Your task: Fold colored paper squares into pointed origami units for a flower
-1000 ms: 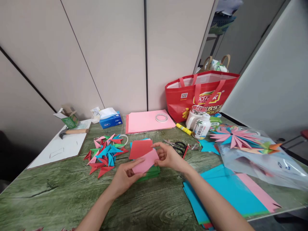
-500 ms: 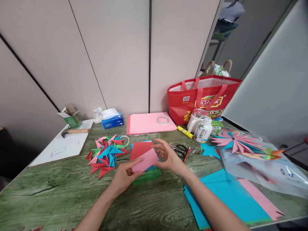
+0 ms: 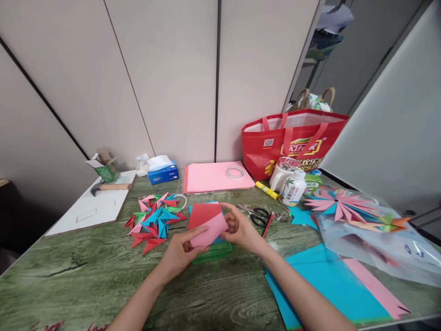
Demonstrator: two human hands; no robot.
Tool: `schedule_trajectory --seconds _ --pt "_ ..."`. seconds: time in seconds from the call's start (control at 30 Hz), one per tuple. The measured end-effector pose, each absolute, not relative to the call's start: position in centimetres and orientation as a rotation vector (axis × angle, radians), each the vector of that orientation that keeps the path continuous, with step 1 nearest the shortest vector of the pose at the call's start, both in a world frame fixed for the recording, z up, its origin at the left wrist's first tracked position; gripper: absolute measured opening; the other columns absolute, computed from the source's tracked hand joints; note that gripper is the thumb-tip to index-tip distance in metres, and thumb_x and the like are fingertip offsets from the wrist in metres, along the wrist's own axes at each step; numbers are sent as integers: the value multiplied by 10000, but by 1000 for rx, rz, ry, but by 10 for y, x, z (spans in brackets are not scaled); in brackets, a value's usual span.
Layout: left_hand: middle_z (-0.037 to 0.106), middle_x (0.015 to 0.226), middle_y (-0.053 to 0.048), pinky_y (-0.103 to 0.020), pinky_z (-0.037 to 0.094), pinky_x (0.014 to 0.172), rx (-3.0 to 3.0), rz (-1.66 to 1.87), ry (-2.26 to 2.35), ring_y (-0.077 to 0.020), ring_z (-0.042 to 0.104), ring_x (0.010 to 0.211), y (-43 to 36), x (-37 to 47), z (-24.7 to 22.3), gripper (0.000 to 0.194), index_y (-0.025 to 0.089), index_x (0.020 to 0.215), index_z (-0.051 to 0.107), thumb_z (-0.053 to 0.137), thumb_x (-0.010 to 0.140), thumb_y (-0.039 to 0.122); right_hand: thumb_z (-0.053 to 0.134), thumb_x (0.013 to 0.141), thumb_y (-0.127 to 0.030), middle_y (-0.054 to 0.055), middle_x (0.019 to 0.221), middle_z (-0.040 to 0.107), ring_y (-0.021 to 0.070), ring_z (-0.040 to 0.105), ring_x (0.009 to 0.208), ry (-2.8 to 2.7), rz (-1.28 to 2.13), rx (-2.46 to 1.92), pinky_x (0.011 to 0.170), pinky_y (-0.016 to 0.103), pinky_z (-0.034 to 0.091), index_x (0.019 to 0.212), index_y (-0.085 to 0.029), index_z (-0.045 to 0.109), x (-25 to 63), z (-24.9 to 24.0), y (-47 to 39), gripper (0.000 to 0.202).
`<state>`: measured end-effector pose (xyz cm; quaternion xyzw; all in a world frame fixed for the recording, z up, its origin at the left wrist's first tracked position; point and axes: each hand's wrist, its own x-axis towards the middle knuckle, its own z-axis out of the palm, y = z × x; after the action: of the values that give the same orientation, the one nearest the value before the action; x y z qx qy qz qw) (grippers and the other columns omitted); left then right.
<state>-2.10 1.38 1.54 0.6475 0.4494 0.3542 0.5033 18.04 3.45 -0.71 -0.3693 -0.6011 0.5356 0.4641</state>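
Note:
A small pink sheet of folded-looking paper (image 3: 210,231) is held up over the stack in front of me. My left hand (image 3: 183,248) pinches its left end between thumb and fingers. At its right edge my right hand (image 3: 239,228) has curled fingers and a thumb against the paper. Beneath and behind it lie a red paper piece (image 3: 203,214) and green paper pieces (image 3: 212,253), partly hidden by the pink one. Left of the stack is a pile of folded paper points (image 3: 156,223) in red, blue, pink and green.
Scissors (image 3: 259,216) and a red pencil (image 3: 268,225) lie right of my hands. Farther back are pink sheets (image 3: 206,177), a glue stick (image 3: 266,190), a white bottle (image 3: 292,188) and a red bag (image 3: 258,151). Blue sheets (image 3: 320,285) lie front right; a hammer (image 3: 110,186) rests left.
My right hand has closed in on the pink paper's right edge, its fingers more curled. The left hand keeps its hold. The view has shifted slightly.

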Motion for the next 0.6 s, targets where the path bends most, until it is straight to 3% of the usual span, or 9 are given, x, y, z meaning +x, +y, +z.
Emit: schedule_trajectory --seconds 0.17,0.3,0.43,0.6 --pt "647 1061 -83 -293 495 733 1634 847 1126 -220 605 882 16 -25 15 459 156 1059 618 667 606 214 638 610 -179 -6 773 563 100 554 603 -1322 1192 -956 616 269 473 1101 -217 405 201 -5 48 545" --pt "666 1011 -74 -254 495 680 1669 807 1114 -200 613 839 16 -23 10 441 152 1041 628 646 602 186 608 697 -267 59 925 601 173 563 893 -1398 1260 -864 760 315 448 811 -186 549 197 0 42 152" --pt "690 905 -80 -247 493 629 1683 759 1107 -188 629 744 14 -21 10 371 117 973 655 579 610 125 664 651 -250 42 900 632 185 566 877 -1636 1277 -867 769 310 426 751 -182 617 180 -5 31 129" --pt "675 955 -44 -285 437 831 1736 884 1135 -201 589 915 13 -20 9 360 161 915 657 552 584 66 679 622 -209 23 793 633 169 572 760 -1675 1125 -947 722 290 419 759 -187 658 166 -12 26 140"
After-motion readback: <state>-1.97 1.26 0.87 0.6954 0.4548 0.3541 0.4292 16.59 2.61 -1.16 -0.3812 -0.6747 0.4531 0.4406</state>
